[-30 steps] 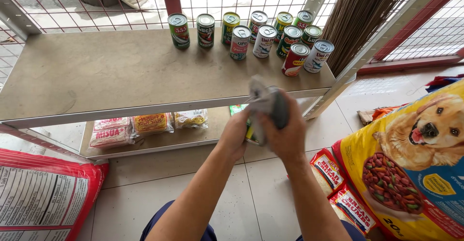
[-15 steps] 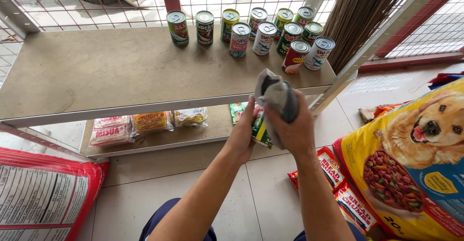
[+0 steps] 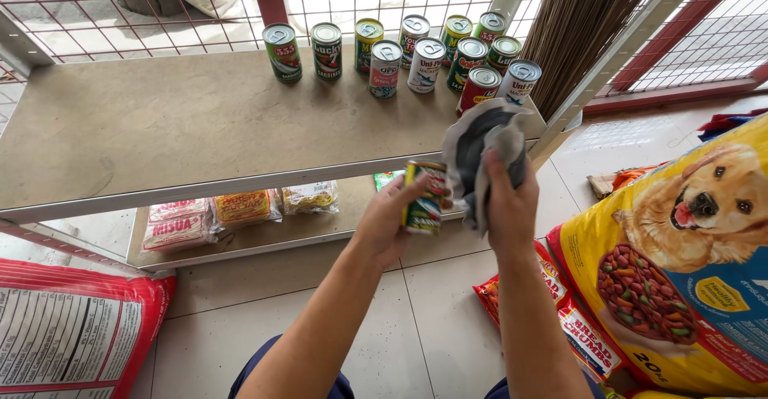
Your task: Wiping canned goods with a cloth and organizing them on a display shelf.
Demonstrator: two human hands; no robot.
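Observation:
My left hand grips a small tin can with a green, yellow and red label, held upright in front of the shelf edge. My right hand is closed on a crumpled grey and white cloth, which rests against the right side of the can. Both hands hover just below the front edge of the grey shelf board. At the back right of that board stand several tin cans in two loose rows.
A lower shelf carries noodle packets. A large yellow dog food bag leans at the right, with red breadcrumb packs below it. A red and white sack lies at the bottom left. A broom stands behind the shelf post.
Both hands have shifted right and slightly down. The cloth has come off the front of the can, and the can's label now shows in my left hand.

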